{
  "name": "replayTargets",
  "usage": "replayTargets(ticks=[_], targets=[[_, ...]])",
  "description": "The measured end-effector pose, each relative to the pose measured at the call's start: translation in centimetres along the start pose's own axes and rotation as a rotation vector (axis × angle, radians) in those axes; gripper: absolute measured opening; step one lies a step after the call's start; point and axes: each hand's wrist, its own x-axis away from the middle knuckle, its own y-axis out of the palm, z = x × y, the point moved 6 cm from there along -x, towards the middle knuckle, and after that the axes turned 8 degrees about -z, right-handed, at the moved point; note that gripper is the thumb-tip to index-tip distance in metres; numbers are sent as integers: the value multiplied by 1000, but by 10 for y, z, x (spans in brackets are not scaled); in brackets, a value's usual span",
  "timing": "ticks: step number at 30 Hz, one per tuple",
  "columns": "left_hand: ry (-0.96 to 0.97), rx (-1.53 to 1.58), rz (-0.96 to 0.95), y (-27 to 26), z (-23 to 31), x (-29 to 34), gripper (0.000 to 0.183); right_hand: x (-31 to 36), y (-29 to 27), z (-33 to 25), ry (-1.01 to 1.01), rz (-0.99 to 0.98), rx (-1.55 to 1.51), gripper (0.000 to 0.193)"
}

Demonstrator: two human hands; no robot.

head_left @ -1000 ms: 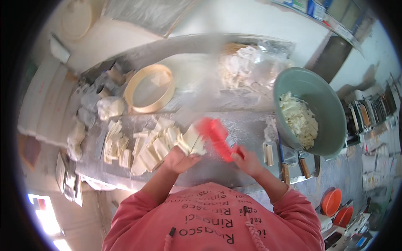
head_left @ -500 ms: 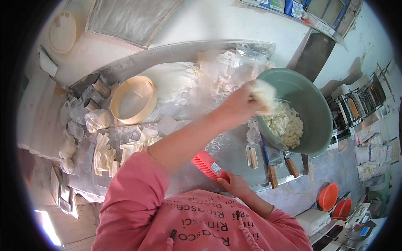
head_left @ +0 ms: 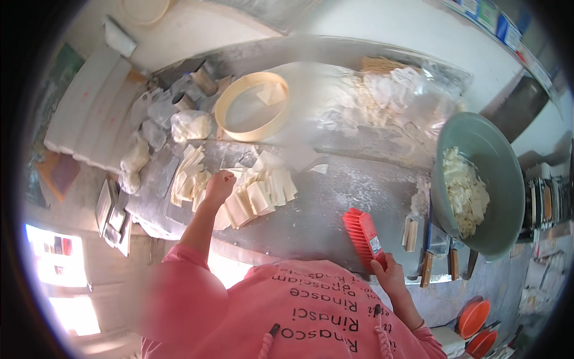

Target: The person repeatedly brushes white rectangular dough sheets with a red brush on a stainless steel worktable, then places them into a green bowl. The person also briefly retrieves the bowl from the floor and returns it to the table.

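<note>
My left hand (head_left: pixel 221 185) is curled closed over a spread of flat, pale dough sheets (head_left: pixel 258 198) on the metal worktop; what its fingers hold, if anything, is hidden. Some of these sheets overlap in bundles on both sides of the hand. In my right hand (head_left: pixel 390 274) is the handle end of a red bristle brush (head_left: pixel 362 233), at the worktop's near edge. To the right, a large grey-green basin (head_left: pixel 508 179) contains a heap of crumpled pale dough pieces (head_left: pixel 465 192).
A round wooden sieve (head_left: pixel 280 107) stands behind the sheets, beside several plastic bags (head_left: pixel 191 124). Two wooden-handled knives (head_left: pixel 427 269) lie near the basin, with a small block (head_left: pixel 410 234) to their left. Flour dusts the worktop (head_left: pixel 335 197). Crumpled clear plastic (head_left: pixel 427 99) covers the back right.
My left hand has moved from the basin's rim, where it held pale dough pieces, left to the sheets. The view has swung left. My right hand still grips the brush.
</note>
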Motion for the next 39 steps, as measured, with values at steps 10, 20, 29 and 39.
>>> replayTargets(ticks=[10,20,29,39], targets=[[274,-114,-266,56,12,0,44,-50,18,-69,-162,-118,156,40],[420,-401,-623,92,45,17,56,-27,28,-38,-63,-105,78,40],[145,-227,-929,103,45,18,55,-26,30,-33,-31,-70,77,41],[423,88,-402,77,117,97,52,-23,31,-72,-127,-181,-333,40]])
